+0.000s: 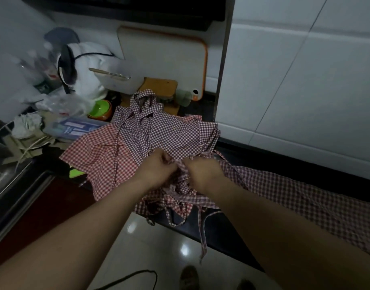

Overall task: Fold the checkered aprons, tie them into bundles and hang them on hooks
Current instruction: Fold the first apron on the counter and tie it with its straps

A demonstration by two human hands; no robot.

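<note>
Here, aprons [150, 130] beneath both hands [180, 170].

Two hands, left hand [157, 167] and right hand [202, 171], work at one heap of checkered aprons [159, 135]; how many aprons lie in it cannot be told. One green bowl [100, 108], one cutting board [165, 59], one spoon [108, 73].

can't read any text from here. the labels on the flat plastic box [75, 127] are just blurry strips.
</note>
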